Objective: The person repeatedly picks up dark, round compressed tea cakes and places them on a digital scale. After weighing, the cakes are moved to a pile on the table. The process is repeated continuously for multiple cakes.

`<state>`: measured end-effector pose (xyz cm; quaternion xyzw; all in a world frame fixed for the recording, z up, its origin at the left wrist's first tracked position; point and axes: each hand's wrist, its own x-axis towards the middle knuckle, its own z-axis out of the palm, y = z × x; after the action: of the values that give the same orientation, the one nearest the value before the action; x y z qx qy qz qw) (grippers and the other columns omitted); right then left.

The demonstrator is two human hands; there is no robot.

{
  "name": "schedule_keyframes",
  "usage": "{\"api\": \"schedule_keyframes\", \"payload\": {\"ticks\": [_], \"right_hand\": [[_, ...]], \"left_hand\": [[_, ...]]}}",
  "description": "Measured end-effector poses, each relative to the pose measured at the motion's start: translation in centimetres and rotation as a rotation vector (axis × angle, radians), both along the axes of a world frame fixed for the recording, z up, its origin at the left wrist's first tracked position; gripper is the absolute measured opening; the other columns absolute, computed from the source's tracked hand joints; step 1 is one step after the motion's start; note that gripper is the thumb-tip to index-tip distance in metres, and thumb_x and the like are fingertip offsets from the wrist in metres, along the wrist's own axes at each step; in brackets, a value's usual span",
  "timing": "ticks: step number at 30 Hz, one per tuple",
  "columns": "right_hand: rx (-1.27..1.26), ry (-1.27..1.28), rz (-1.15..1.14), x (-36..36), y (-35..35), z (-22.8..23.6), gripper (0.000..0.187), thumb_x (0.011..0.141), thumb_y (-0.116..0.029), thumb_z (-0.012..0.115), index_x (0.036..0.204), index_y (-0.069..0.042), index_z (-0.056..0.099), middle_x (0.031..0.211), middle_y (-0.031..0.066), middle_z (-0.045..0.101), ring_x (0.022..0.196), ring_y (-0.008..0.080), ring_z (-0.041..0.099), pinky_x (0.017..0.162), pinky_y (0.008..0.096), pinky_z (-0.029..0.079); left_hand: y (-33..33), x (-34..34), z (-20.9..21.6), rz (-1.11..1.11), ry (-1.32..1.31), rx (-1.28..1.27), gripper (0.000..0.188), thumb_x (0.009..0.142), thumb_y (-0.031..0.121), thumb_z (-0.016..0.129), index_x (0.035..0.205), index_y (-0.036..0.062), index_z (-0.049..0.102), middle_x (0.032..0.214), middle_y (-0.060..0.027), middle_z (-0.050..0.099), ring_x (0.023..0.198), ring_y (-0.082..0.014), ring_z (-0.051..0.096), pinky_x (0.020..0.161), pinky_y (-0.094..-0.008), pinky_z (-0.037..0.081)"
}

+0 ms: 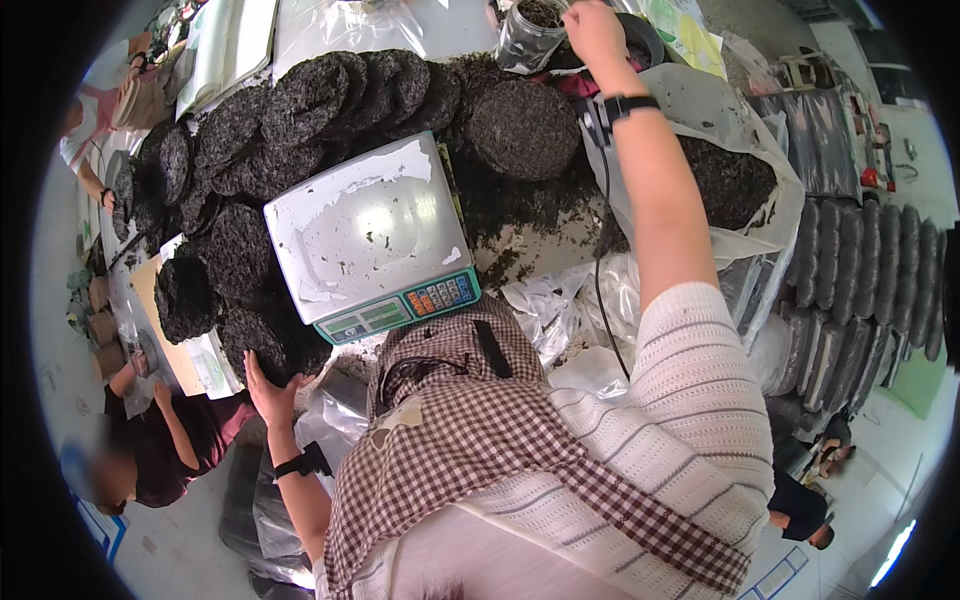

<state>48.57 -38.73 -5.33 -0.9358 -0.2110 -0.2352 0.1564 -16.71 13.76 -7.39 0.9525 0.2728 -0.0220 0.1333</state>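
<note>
My right hand [597,38] is stretched to the far side of the table, its fingers curled at the rim of a clear plastic jar [522,48] with dark flakes inside. My left hand [270,390] is at the near left, fingers spread, beside the edge of a round dark dried-seaweed cake [252,338]; nothing shows in its grasp. Between my arms is a scale [365,230] with a silver plate and green front, scattered with dark crumbs. Beyond it lies a single round seaweed cake [525,130].
Overlapping seaweed cakes [305,100] line the table's far and left sides. A white bag [790,205] holding more seaweed lies under my right arm, where a black cable [600,290] hangs. Packed dark bundles [860,260] are stacked at right. Another person [180,450] works at left.
</note>
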Motion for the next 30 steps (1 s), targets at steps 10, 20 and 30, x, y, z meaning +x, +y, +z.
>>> {"api": "schedule_keyframes", "payload": {"ticks": [10, 20, 30], "right_hand": [[-0.306, 0.531, 0.048, -19.2, -0.5, -10.5, 0.084, 0.068, -0.048, 0.092, 0.138, -0.011, 0.066, 0.152, 0.0128, 0.058, 0.142, 0.0346, 0.050, 0.114, 0.0523, 0.042], [-0.177, 0.517, 0.271, -14.1, -6.5, -15.0, 0.044, 0.096, -0.026, 0.066, 0.135, -0.009, 0.067, 0.142, 0.0175, 0.065, 0.130, 0.0385, 0.060, 0.112, 0.0462, 0.047], [0.928, 0.673, 0.065, -29.5, 8.5, 4.4, 0.034, 0.104, -0.022, 0.066, 0.126, 0.004, 0.065, 0.118, 0.0157, 0.073, 0.101, 0.0265, 0.072, 0.087, 0.0388, 0.056]], "left_hand": [[1.4, 0.7, 1.9, -0.020, -0.026, -0.122, 0.108, 0.058, 0.017, 0.097, 0.153, 0.0042, 0.048, 0.158, -0.0201, 0.050, 0.144, -0.0387, 0.049, 0.120, -0.0461, 0.040], [3.7, -1.6, 1.0, 0.002, -0.133, -0.308, 0.075, 0.084, 0.016, 0.078, 0.153, 0.0078, 0.051, 0.163, -0.0166, 0.045, 0.152, -0.0341, 0.041, 0.125, -0.0432, 0.034], [-1.0, 1.6, 8.7, 0.727, -1.211, -1.179, 0.030, 0.107, 0.017, 0.062, 0.132, 0.0012, 0.059, 0.122, -0.0085, 0.070, 0.105, -0.0221, 0.070, 0.091, -0.0376, 0.059]]}}
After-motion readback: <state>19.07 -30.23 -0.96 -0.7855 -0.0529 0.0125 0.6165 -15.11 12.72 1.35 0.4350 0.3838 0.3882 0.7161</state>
